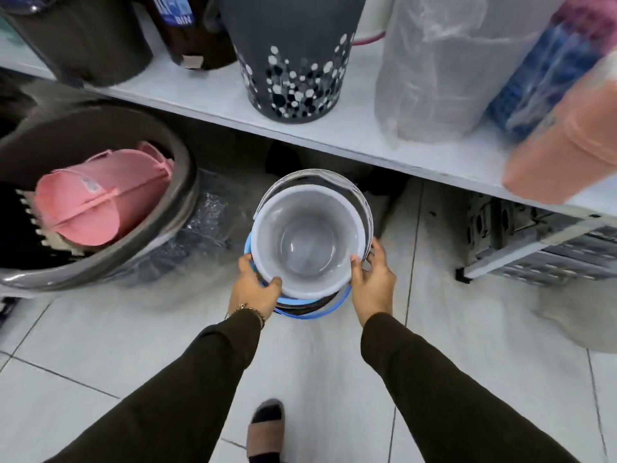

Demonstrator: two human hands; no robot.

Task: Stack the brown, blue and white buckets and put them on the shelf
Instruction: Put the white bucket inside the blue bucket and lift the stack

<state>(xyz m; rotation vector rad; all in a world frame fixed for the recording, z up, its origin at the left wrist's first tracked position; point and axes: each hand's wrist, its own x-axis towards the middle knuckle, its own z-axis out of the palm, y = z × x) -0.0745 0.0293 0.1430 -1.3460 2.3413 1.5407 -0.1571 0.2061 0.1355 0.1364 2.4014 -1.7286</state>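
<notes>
Both hands, L (pixel 255 289) & R (pixel 372 284), closed on rims of nested white bucket (pixel 305 242) stack, upright w/ mouth up; shelf (pixel 207 91) lies beyond, far side.

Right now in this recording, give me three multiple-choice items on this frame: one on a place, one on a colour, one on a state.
1. Where is the bucket stack?
A. on the shelf
B. held over the floor, below the shelf edge
C. inside the big tub

2. What colour is the innermost bucket?
A. white
B. pink
C. black

3. How is the stack held?
A. left hand only
B. no hand on it
C. both hands at its rim

Answers:
1 B: the white bucket sits lower than the shelf.
2 A: its inside is white, with a blue bucket rim beneath.
3 C: left hand and right hand flank it.
</notes>
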